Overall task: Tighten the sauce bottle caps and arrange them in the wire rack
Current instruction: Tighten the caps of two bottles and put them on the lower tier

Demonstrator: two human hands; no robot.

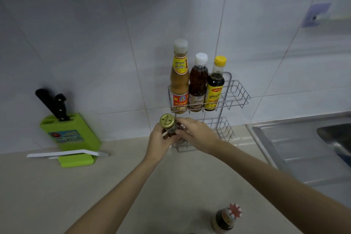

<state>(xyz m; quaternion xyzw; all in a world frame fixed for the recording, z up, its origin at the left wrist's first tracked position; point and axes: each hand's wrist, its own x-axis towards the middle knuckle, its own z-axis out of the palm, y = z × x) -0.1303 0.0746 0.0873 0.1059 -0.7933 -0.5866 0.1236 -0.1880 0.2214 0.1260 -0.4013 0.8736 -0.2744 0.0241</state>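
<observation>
Evidently the gold-capped bottle [169,127], judged rigid, breakable and slippery, is grasped below its cap by left fingers [163,133] and right fingers [180,131]; its body is best gripped.

Both bare arms reach forward, converging. Left hand [158,139] curls from the left, right hand [197,134] from the right, fingers closed together.

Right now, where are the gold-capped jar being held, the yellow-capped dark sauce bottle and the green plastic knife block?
Gold-capped jar [167,121], head view, on its lid.
Yellow-capped dark sauce bottle [215,89], head view, on its body.
Green plastic knife block [76,138], head view, on its front face.
</observation>
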